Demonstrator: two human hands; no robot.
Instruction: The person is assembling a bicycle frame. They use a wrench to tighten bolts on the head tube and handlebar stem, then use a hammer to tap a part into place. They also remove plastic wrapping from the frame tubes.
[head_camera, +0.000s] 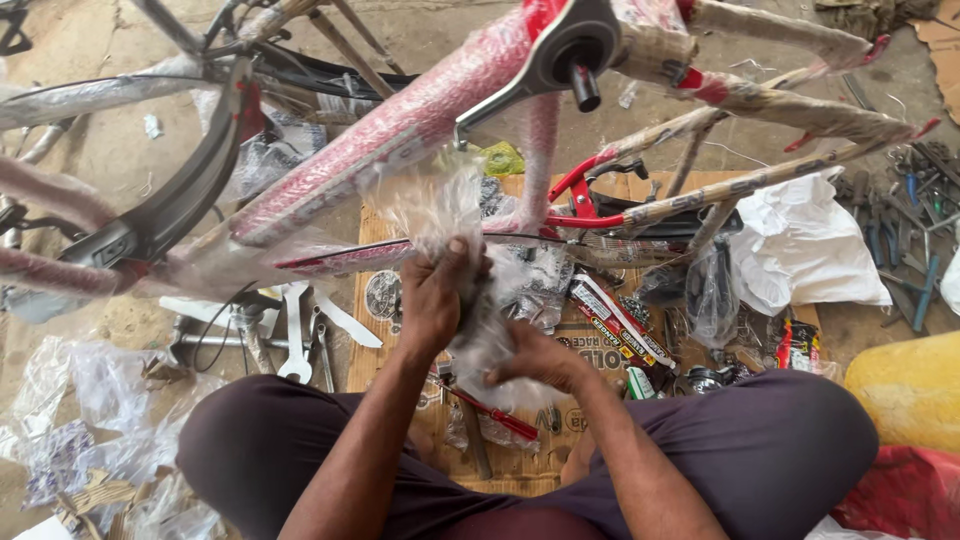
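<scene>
I sit on the ground under a red bicycle frame (400, 130) wrapped in clear plastic and brown paper. My left hand (435, 300) grips the top of a clear plastic bag (480, 340) that has a dark part inside. Lower down, my right hand (535, 362) holds the bottom of the same bag. The bag hangs just above a cardboard sheet (520, 465) between my knees. What the bag contains is mostly hidden by my fingers and the crumpled plastic.
Flat wrenches (300, 335) lie at the left by a black mudguard (200, 180). A red-handled screwdriver (490, 415), small packets (615, 315) and a white bag (800, 240) lie around the cardboard. Hand tools (910, 230) are at the right, and a yellow container (910, 385) at the lower right.
</scene>
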